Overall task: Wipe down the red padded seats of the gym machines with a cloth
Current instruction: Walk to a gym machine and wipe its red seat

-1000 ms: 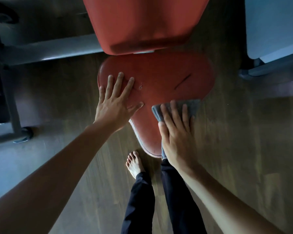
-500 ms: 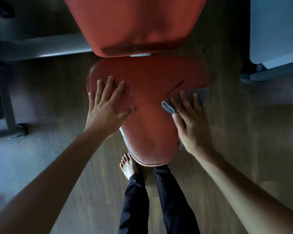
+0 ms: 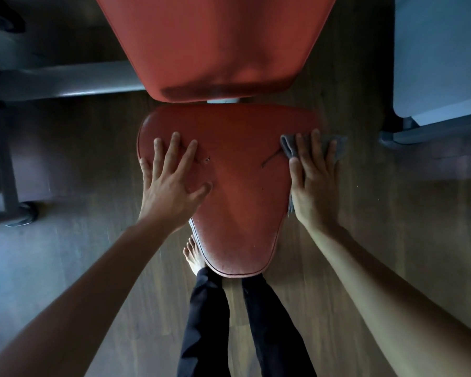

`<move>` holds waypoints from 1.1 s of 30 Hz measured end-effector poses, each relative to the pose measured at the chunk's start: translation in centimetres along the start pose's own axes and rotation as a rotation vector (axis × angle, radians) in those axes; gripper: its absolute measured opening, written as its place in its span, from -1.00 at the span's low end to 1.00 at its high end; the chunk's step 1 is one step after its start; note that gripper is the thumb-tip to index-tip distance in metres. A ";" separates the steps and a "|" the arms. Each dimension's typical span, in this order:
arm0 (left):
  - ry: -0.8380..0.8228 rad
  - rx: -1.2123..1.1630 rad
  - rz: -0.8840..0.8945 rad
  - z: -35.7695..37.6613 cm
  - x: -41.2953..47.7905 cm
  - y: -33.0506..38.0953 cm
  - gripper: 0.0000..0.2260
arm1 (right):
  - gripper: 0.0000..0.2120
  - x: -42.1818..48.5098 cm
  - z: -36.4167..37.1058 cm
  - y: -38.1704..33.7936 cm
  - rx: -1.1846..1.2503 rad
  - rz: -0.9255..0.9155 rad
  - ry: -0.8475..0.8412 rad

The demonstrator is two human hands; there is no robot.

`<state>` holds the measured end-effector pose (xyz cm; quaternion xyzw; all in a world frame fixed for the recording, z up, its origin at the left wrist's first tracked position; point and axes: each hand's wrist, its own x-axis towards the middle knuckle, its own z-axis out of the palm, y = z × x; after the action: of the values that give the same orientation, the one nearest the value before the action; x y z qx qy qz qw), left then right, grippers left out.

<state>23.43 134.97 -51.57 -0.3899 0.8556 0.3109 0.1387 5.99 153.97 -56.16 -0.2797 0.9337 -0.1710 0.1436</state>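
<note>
A red padded seat (image 3: 237, 191), wide at the back and narrow toward me, fills the middle of the head view, with a dark slit in its right half. Behind it rises the red padded backrest (image 3: 215, 42). My left hand (image 3: 172, 183) lies flat with spread fingers on the seat's left side. My right hand (image 3: 313, 180) presses a grey cloth (image 3: 287, 144) with straight fingers against the seat's right edge; most of the cloth is hidden under the hand.
Wooden floor lies all around the seat. A grey metal frame bar (image 3: 65, 83) and an upright with a foot (image 3: 17, 210) stand to the left. A pale machine panel (image 3: 441, 55) is at the right. My legs in dark trousers (image 3: 207, 322) stand below the seat's tip.
My right hand has slid the cloth from the seat's near right side outward and back to the far right edge. My left hand stayed flat on the left side.
</note>
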 end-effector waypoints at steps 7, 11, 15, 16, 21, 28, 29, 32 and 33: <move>-0.038 0.024 -0.007 -0.2 0.3 0.1 -0.26 | -0.59 -0.7 1.3 -0.8 0.150 -0.034 0.110; -0.041 0.023 0.006 -0.1 0.2 -0.2 -0.27 | -0.58 -0.7 -0.1 0.7 0.015 -0.210 -0.002; -0.045 0.024 0.018 0.0 0.3 -0.4 -0.28 | -0.58 0.4 0.2 -0.5 0.041 -0.098 0.039; -0.043 0.022 0.021 0.0 0.3 -0.4 -0.28 | -0.58 -0.5 0.3 -0.7 0.058 -0.091 0.036; -0.053 0.036 0.029 -0.1 0.3 -0.1 -0.28 | -0.54 -1.8 -0.4 -0.3 -0.038 -0.106 -0.069; -0.034 0.036 0.049 0.2 0.1 -0.2 -0.28 | -0.56 -2.2 -0.4 -1.3 -0.061 -0.078 -0.056; -0.028 0.030 0.057 0.3 0.1 -0.3 -0.29 | -0.55 -3.5 -0.5 -0.9 -0.081 -0.090 -0.073; -0.016 -0.026 0.034 0.4 0.2 -0.3 -0.27 | -0.55 -1.8 -0.4 -0.9 -0.123 -0.107 -0.092; -0.026 -0.026 0.022 0.5 0.2 -0.3 -0.22 | -0.55 -0.3 -0.4 -1.4 -0.126 -0.113 -0.099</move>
<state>23.53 135.05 -52.20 -0.3782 0.8539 0.3285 0.1411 6.78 153.15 -55.23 -0.3486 0.9171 -0.1059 0.1620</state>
